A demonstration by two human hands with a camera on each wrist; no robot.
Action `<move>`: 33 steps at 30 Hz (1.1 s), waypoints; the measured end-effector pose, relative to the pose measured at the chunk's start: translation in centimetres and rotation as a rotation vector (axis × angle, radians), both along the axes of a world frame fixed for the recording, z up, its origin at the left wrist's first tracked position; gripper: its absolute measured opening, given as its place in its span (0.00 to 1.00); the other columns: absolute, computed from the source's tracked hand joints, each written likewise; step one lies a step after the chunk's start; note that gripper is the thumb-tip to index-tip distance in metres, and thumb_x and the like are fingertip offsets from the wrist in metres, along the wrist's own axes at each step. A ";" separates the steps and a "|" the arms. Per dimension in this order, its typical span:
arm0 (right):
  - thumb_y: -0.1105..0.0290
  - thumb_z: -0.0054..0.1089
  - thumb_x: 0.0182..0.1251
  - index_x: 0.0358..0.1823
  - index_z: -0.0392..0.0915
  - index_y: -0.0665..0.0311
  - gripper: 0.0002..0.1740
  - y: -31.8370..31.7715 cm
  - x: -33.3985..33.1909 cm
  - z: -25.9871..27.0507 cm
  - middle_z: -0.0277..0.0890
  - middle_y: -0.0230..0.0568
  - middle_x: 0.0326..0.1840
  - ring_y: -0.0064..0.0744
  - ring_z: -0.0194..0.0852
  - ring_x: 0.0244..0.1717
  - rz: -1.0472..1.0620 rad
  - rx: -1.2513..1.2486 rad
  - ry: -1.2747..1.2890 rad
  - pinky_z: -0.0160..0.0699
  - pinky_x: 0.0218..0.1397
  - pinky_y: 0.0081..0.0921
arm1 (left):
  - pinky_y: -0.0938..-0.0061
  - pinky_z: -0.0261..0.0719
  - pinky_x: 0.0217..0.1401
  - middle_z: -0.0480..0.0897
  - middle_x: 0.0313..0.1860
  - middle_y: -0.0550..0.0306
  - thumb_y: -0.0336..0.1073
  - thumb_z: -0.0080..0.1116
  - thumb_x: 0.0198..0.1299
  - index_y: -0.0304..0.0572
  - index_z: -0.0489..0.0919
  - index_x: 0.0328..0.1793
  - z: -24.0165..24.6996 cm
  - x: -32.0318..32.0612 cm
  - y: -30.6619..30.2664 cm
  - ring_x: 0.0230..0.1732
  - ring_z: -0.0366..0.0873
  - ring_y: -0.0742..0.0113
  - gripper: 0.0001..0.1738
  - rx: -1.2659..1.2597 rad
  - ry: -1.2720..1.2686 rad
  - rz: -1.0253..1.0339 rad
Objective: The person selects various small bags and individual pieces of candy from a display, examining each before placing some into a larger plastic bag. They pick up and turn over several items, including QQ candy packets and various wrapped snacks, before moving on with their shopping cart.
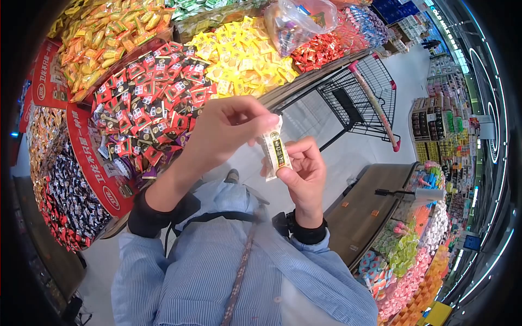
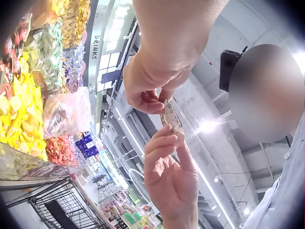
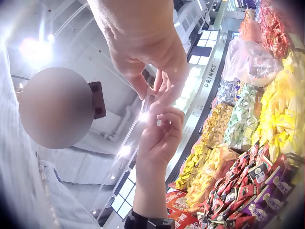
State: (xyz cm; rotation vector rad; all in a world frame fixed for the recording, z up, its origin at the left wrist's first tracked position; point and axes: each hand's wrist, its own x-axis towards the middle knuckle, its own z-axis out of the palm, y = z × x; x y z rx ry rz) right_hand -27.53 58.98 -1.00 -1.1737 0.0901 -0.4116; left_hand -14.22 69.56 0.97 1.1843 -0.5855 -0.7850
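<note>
A small snack packet (image 1: 276, 149) in a pale wrapper, with a dark label and gold lettering, stands nearly upright between the two hands in the head view. My left hand (image 1: 225, 127) pinches its top end between thumb and fingers. Lower down, my right hand (image 1: 304, 174) holds the other end, thumb across the front edge. The left wrist view shows the left hand (image 2: 159, 71) above and the right hand (image 2: 171, 174) below, with the packet (image 2: 172, 119) joining them. In the right wrist view the right hand (image 3: 150, 52) covers most of the packet.
Red and black packets (image 1: 155, 89) fill a bin ahead, beside yellow packets (image 1: 244, 54). A clear plastic bag (image 1: 299, 24) rests on the far bins. Right of them stands a shopping cart (image 1: 364, 98). A wooden counter (image 1: 370, 201) and more sweets (image 1: 408, 271) are at the right.
</note>
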 end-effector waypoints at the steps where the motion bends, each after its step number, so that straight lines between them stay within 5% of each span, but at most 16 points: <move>1: 0.69 0.63 0.51 0.39 0.61 0.68 0.21 0.1 0.0 0.1 0.73 0.52 0.36 0.36 0.76 0.32 -0.007 -0.008 -0.007 0.76 0.34 0.27 | 0.88 0.63 0.23 0.76 0.22 0.66 0.33 0.57 0.52 0.36 0.78 0.29 0.0 0.0 0.0 0.21 0.66 0.84 0.07 -0.004 0.008 -0.013; 3: 0.67 0.66 0.49 0.38 0.61 0.68 0.23 0.2 -0.2 0.2 0.72 0.52 0.35 0.36 0.76 0.32 -0.022 -0.024 -0.020 0.77 0.33 0.26 | 0.88 0.63 0.23 0.76 0.22 0.64 0.32 0.55 0.53 0.36 0.77 0.29 -0.1 -0.1 -0.1 0.20 0.67 0.84 0.06 -0.011 0.025 -0.039; 6: 0.78 0.62 0.49 0.40 0.61 0.68 0.19 -0.3 -0.3 0.1 0.71 0.50 0.40 0.34 0.74 0.39 0.090 0.024 -0.115 0.74 0.42 0.28 | 0.88 0.63 0.23 0.76 0.23 0.64 0.32 0.55 0.53 0.36 0.77 0.29 -0.1 -0.3 -0.2 0.20 0.67 0.84 0.06 -0.013 0.061 -0.057; 12: 0.77 0.63 0.49 0.40 0.61 0.68 0.20 -0.2 -0.4 0.1 0.71 0.49 0.40 0.33 0.73 0.39 0.082 0.024 -0.100 0.73 0.43 0.28 | 0.88 0.63 0.23 0.77 0.24 0.63 0.33 0.55 0.53 0.35 0.77 0.31 -0.2 -0.3 -0.2 0.21 0.67 0.84 0.07 -0.024 0.077 -0.068; 15: 0.63 0.68 0.47 0.38 0.61 0.67 0.25 0.5 -0.1 0.5 0.72 0.50 0.35 0.35 0.76 0.31 -0.051 -0.023 -0.038 0.76 0.31 0.24 | 0.87 0.66 0.25 0.77 0.24 0.63 0.33 0.55 0.54 0.34 0.77 0.33 -0.3 -0.2 -0.1 0.22 0.69 0.82 0.08 -0.052 0.048 -0.062; 21: 0.63 0.67 0.48 0.39 0.61 0.68 0.26 0.3 -0.2 0.3 0.72 0.50 0.36 0.35 0.76 0.32 -0.079 -0.035 -0.038 0.76 0.31 0.24 | 0.84 0.72 0.33 0.78 0.29 0.61 0.31 0.54 0.54 0.31 0.77 0.37 -0.3 -0.5 0.5 0.30 0.74 0.79 0.09 -0.093 0.068 -0.043; 24: 0.76 0.60 0.53 0.42 0.62 0.70 0.18 -0.5 -0.5 -0.2 0.71 0.49 0.41 0.32 0.73 0.40 0.031 0.014 -0.098 0.73 0.43 0.26 | 0.83 0.73 0.36 0.78 0.30 0.60 0.30 0.53 0.55 0.31 0.77 0.39 0.2 -0.5 0.8 0.32 0.74 0.78 0.09 -0.097 0.067 -0.057; 33: 0.68 0.48 0.63 0.41 0.65 0.71 0.13 -1.3 0.3 -1.9 0.75 0.52 0.35 0.32 0.76 0.31 0.103 0.128 -0.023 0.73 0.34 0.23 | 0.83 0.71 0.41 0.77 0.37 0.55 0.20 0.52 0.48 0.28 0.76 0.42 1.2 -1.2 0.9 0.38 0.74 0.76 0.13 -0.105 -0.110 -0.024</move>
